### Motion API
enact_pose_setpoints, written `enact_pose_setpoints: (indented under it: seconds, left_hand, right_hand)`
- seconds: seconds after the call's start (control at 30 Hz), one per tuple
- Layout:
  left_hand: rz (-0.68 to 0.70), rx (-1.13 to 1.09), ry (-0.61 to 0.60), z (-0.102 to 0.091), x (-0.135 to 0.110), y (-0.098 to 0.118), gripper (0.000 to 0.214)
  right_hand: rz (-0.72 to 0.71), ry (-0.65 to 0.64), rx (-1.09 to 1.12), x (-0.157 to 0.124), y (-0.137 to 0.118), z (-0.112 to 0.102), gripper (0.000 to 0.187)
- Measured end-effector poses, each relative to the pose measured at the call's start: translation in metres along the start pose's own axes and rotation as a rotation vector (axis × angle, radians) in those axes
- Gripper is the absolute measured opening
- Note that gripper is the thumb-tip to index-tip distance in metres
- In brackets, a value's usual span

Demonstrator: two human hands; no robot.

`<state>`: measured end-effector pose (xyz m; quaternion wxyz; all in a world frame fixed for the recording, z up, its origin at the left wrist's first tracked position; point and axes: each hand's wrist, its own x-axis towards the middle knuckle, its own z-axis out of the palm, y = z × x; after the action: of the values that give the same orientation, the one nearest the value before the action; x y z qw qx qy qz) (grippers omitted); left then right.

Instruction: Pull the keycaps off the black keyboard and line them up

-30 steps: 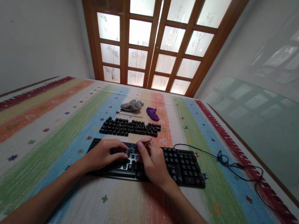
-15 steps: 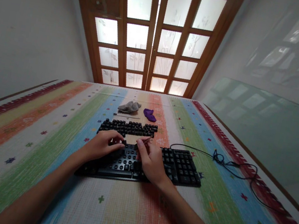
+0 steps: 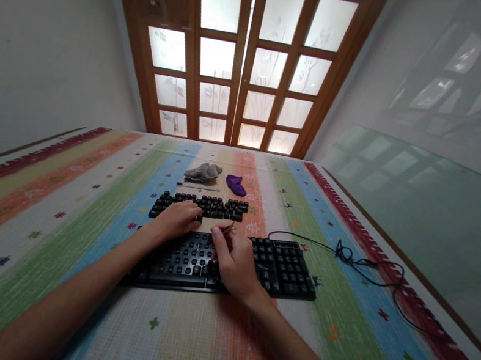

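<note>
A black keyboard [image 3: 178,281] lies across the cloth, its left part stripped of many caps so that the small switch mounts show. Beyond it, loose black keycaps [image 3: 217,204] stand in rows. My left hand [image 3: 178,217] is at the near edge of these rows, fingers curled and closed around what looks like a black keycap [image 3: 198,219]. Over the middle of the keyboard, my right hand [image 3: 235,260] is closed on a thin metallic tool [image 3: 230,226], its end pointing up past the fingers. The tool's lower end is hidden by the thumb.
Behind the keycaps lie a crumpled grey cloth [image 3: 203,172], a purple cloth [image 3: 236,185] and a thin rod [image 3: 198,187]. The keyboard's black cable [image 3: 360,262] runs loosely coiled to the right. A striped tablecloth [image 3: 70,249] covers the table.
My left hand has moved from above the keyboard's switches forward to the rows of loose keycaps. My right hand stays over the keyboard with the tool. The view has shifted slightly.
</note>
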<state>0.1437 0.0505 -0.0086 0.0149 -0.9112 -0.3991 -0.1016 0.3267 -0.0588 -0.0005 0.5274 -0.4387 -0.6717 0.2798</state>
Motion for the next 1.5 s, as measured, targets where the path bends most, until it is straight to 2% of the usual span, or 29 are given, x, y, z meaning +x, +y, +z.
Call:
enact_pose_setpoints:
  seconds: [0.43, 0.77, 1.0, 1.17, 1.33, 1.5]
  left_hand:
    - [-0.014, 0.068, -0.058, 0.003, 0.004, 0.001, 0.016]
    - [-0.031, 0.006, 0.013, 0.002, -0.002, -0.003, 0.015]
    - [-0.051, -0.05, 0.07, -0.006, -0.028, -0.003, 0.018]
    - [0.004, -0.118, 0.064, -0.009, -0.053, 0.015, 0.022]
    - [0.052, -0.194, 0.075, -0.004, -0.067, 0.037, 0.025]
    - [0.041, -0.206, 0.089, 0.003, -0.075, 0.042, 0.026]
  right_hand:
    - [-0.009, -0.015, -0.019, -0.002, -0.002, 0.0, 0.022]
    - [0.01, -0.033, -0.01, -0.003, 0.002, 0.001, 0.023]
    - [0.017, -0.037, -0.023, -0.001, 0.002, -0.002, 0.024]
    - [-0.004, -0.098, 0.01, -0.001, 0.003, -0.006, 0.023]
    - [-0.045, -0.212, -0.046, -0.002, 0.007, -0.01, 0.025]
    - [-0.038, -0.258, -0.068, -0.004, 0.009, -0.017, 0.027]
